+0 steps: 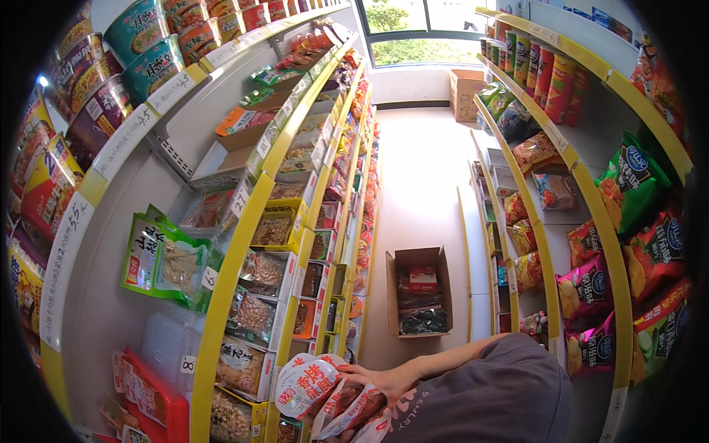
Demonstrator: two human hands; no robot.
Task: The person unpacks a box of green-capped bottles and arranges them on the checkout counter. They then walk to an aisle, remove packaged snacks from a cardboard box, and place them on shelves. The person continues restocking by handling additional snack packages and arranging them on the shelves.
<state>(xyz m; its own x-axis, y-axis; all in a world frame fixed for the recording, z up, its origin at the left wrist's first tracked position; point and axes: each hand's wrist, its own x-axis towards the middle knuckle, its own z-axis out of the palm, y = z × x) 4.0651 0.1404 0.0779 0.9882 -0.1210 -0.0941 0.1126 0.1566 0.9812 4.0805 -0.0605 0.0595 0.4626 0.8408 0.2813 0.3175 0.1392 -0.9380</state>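
My right hand [378,381] grips a bunch of white and red snack packets [308,386], reaching in from the right at the bottom of the view. Clear windows on the nearer packets [354,407] show brown meat inside. A sliver of skin below the packets at the bottom edge looks like part of my left hand [344,436]; most of it is hidden or out of view. The packets are held close to the left shelf rack, beside boxes of bagged nuts [230,414]. A red tray [176,412] with similar packets sits on the upper left shelf.
An open cardboard box [392,299] with packaged goods stands on the aisle floor [412,188]. Yellow-edged shelves [232,288] line both sides. Instant noodle tubs [152,69] stand upper left, chip bags [637,171] right. Another carton [464,97] sits near the window.
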